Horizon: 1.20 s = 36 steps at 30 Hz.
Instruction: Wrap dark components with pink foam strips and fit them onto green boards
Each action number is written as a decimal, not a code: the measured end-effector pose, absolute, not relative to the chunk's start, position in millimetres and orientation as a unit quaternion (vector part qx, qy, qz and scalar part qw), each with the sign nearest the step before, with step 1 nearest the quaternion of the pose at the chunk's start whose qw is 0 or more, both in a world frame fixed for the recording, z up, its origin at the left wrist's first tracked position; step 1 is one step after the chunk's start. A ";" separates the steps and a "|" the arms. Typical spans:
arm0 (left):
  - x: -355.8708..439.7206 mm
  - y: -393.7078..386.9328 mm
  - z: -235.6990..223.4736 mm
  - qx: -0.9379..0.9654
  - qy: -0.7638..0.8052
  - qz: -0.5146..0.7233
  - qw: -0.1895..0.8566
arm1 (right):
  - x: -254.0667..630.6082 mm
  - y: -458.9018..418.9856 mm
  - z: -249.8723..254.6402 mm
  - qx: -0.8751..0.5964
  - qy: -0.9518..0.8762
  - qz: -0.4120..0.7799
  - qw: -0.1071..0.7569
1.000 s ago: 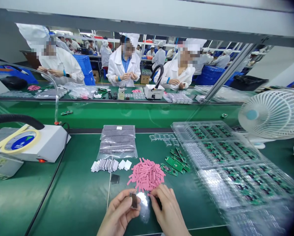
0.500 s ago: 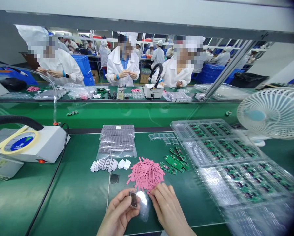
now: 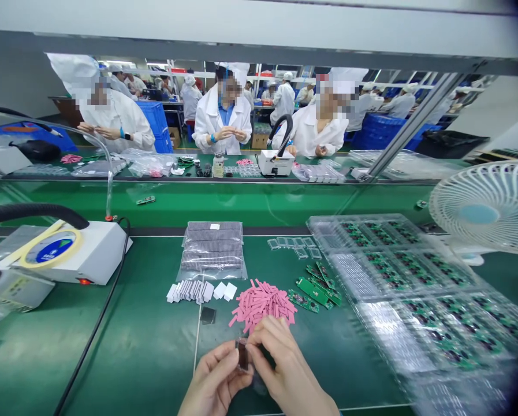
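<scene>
Right hand (image 3: pixel 287 370) has moved left since the last frame: its fingertips (image 3: pixel 259 335) now press narrowly onto the small dark rectangular piece (image 3: pixel 242 354), held upright between the thumb and fingers of my left hand (image 3: pixel 213 381). Just ahead of the fingers lie loose pink strips (image 3: pixel 263 303). Farther ahead and left: white pads (image 3: pixel 193 292), then a bagged stack of grey strips (image 3: pixel 213 251). Ahead and right: green circuit boards (image 3: pixel 313 292), then a clear blister tray (image 3: pixel 414 289).
</scene>
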<state>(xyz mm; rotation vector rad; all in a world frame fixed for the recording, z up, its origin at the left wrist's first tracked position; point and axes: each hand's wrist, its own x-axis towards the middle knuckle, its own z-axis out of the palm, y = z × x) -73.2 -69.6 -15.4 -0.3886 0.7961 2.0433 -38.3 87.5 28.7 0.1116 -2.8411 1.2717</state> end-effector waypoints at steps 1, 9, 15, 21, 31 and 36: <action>-73.4 -70.0 -15.4 -0.155 0.319 0.824 0.442 | -39.4 86.3 27.8 0.033 -0.910 0.413 0.014; -76.0 -72.9 -9.0 -0.161 0.311 0.826 0.443 | -44.9 80.4 20.9 -0.003 -0.874 0.487 0.001; -82.5 -79.3 -8.2 -0.200 0.307 0.818 0.443 | -60.6 80.5 21.7 -0.056 -0.853 0.517 -0.046; -89.3 -93.3 -8.2 -0.287 0.286 0.833 0.377 | -99.7 79.5 3.5 0.002 -0.959 0.273 0.075; -99.4 -98.5 9.0 -0.379 0.222 0.829 0.345 | -121.9 69.0 -11.4 0.008 -0.970 0.228 0.083; -96.9 -95.8 6.1 -0.362 0.171 0.829 0.391 | -91.1 84.9 19.2 0.052 -0.944 0.322 0.045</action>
